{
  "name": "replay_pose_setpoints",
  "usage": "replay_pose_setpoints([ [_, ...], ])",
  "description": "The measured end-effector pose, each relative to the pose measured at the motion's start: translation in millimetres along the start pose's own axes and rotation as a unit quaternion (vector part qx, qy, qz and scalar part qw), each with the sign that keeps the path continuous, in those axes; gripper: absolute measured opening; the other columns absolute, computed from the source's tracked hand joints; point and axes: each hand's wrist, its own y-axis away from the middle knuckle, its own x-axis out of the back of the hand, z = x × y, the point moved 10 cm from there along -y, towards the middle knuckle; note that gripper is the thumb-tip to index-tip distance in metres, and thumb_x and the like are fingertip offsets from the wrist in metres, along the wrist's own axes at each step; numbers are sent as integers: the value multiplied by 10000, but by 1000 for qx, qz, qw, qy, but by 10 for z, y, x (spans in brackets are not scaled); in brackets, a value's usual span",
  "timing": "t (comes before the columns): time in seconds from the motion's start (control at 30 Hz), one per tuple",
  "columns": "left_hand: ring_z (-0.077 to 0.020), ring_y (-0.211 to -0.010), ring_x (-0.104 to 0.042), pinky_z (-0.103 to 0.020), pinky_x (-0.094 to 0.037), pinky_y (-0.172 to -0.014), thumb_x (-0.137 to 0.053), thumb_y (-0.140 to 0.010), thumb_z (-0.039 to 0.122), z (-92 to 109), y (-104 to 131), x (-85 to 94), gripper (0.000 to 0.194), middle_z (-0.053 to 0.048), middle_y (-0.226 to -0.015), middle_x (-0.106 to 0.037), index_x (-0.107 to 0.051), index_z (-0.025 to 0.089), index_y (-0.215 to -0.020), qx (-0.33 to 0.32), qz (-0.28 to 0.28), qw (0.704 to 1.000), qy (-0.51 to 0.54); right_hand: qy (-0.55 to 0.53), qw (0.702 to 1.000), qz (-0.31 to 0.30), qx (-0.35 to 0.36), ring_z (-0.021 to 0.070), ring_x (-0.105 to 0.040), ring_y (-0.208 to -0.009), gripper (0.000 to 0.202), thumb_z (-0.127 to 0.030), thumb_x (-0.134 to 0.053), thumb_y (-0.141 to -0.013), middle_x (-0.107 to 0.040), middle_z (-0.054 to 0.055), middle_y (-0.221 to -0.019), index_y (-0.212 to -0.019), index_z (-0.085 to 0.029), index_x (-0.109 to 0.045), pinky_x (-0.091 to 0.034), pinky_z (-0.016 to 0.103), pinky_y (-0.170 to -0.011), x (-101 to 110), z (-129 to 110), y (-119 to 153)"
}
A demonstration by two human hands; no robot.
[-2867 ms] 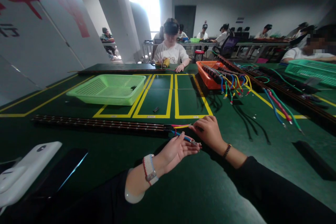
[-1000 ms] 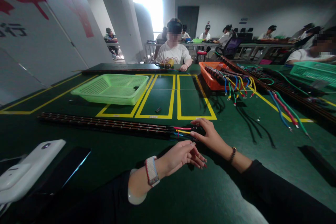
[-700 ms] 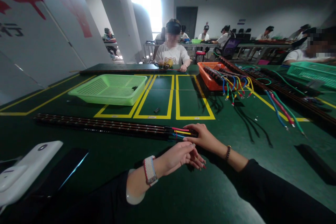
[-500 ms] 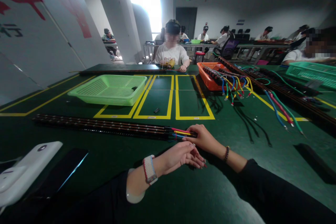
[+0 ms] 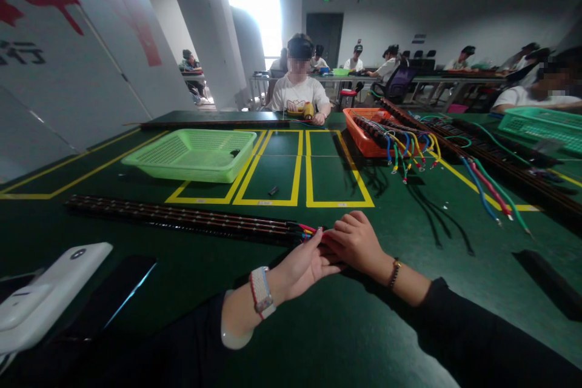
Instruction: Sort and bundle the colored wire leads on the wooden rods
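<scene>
A long dark bundle of strips (image 5: 182, 216) lies on the green table, its right end showing short red, yellow and blue wires (image 5: 308, 230). My left hand (image 5: 309, 264) is palm up under the wire ends, its thumb raised against them. Over the same wires, my right hand (image 5: 357, 241) is closed, its fingers bent down and meeting my left fingers. The far ends of the wires are hidden between both hands.
A green basket (image 5: 195, 163) and an orange basket (image 5: 368, 144) with wired parts stand farther back. A white device (image 5: 59, 297) and a dark phone (image 5: 113, 297) lie left; a black bar (image 5: 548, 282) lies right. A person (image 5: 300, 88) sits opposite.
My right hand has curled its fingers over the wire ends. My left hand has turned its palm further up and moved its thumb onto the wires, hiding more of them.
</scene>
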Motion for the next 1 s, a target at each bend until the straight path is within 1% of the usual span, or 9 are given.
replay_pose_setpoints([
  [0.07, -136, -1078, -585, -460, -321, -1180, -424, -800, 531, 35, -8, 13, 383, -61, -1115, -604, -514, 196, -962, -24, 7, 1000, 17, 34, 999, 5, 32, 34, -282, -717, 244, -298, -457, -873, -488, 27, -653, -767, -194, -651, -186, 244, -788, 26, -65, 12],
  [0.17, -114, -1035, -580, -427, -365, -1156, -433, -808, 499, 53, -10, 30, 346, -44, -1018, -617, -517, 185, -929, -36, 21, 999, 32, 91, 992, 13, 87, 40, -305, -742, 167, -246, -483, -852, -508, 25, -709, -868, -199, -642, -220, 261, -813, 57, -186, 31],
  [0.3, -80, -973, -581, -393, -395, -1132, -442, -824, 434, 56, -6, 36, 269, -18, -942, -611, -512, 177, -861, -33, 32, 997, 58, 122, 984, 10, 131, 49, -311, -739, 146, -203, -494, -829, -508, 32, -750, -880, -160, -623, -256, 262, -797, 72, -321, 33],
  [0.4, -74, -961, -583, -382, -410, -1118, -465, -826, 381, 69, -6, 61, 202, -8, -922, -615, -512, 187, -857, -39, 41, 997, 61, 121, 984, 2, 130, 55, -324, -749, 150, -195, -483, -828, -507, 42, -782, -876, -140, -613, -280, 260, -802, 56, -358, 33],
  [0.6, -71, -924, -588, -351, -435, -1089, -464, -827, 376, 78, 24, 56, 208, -21, -883, -614, -521, 178, -853, -42, 51, 997, 51, 109, 986, -27, 123, 55, -353, -786, 165, -219, -470, -843, -513, 40, -833, -896, -156, -612, -293, 264, -844, -27, -330, 62],
  [0.77, -64, -806, -587, -400, -438, -1073, -441, -830, 379, 49, -17, 95, 211, -2, -837, -607, -514, 182, -850, -43, 45, 997, 51, 83, 991, -51, 92, 50, -355, -816, 259, -358, -451, -869, -526, 40, -841, -955, -189, -628, -246, 271, -845, 18, -202, -11],
  [0.83, -65, -775, -582, -412, -440, -1061, -445, -824, 392, 25, -52, 125, 219, 10, -792, -592, -510, 183, -839, -41, 39, 997, 55, 74, 992, -62, 75, 49, -338, -796, 312, -420, -434, -873, -516, 41, -787, -904, -186, -638, -220, 263, -824, 44, -143, -51],
  [0.9, -70, -793, -585, -405, -431, -1067, -468, -811, 417, 13, -75, 137, 246, 1, -801, -595, -512, 175, -832, -41, 32, 997, 53, 67, 993, -77, 65, 47, -314, -765, 358, -440, -424, -875, -495, 45, -726, -789, -161, -632, -195, 256, -802, 39, -101, -73],
  [1.0, -71, -826, -588, -405, -389, -1114, -486, -800, 438, 7, -75, 125, 283, -11, -828, -603, -519, 157, -813, -37, 24, 998, 50, 58, 991, -93, 71, 44, -282, -725, 369, -394, -424, -881, -479, 46, -684, -689, -132, -600, -172, 252, -784, -5, -94, -64],
])
